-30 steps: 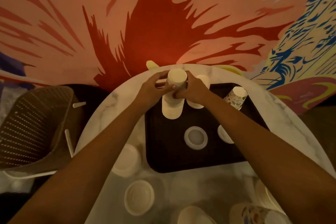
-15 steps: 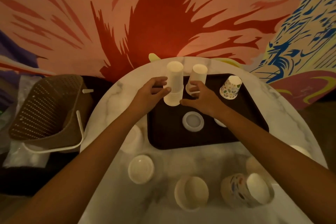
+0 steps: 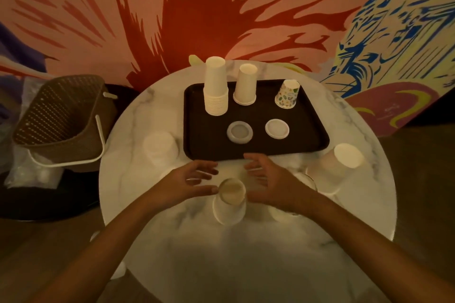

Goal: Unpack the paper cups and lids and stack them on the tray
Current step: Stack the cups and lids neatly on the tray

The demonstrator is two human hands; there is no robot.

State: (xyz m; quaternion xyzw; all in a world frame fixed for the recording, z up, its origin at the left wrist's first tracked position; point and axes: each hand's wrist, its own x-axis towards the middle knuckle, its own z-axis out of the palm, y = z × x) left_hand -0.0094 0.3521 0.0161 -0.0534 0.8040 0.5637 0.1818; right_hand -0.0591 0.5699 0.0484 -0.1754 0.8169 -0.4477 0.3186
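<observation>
Fingers loosely spread on left hand [image 3: 194, 181], right hand [image 3: 268, 179] likewise, both flanking cup stack [image 3: 230, 202], gripping nothing

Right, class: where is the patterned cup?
Head view: the patterned cup stands upside down in the far right corner of the tray, right of the shorter white cup stack.

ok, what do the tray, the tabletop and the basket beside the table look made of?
Tray: dark and matte with a raised, rounded rim; probably moulded plastic.
Tabletop: white with grey veining and a soft sheen; marble or a marble-look laminate, can't tell which.
Basket: brown, with a regular perforated weave pattern and a white handle; likely plastic.
</observation>
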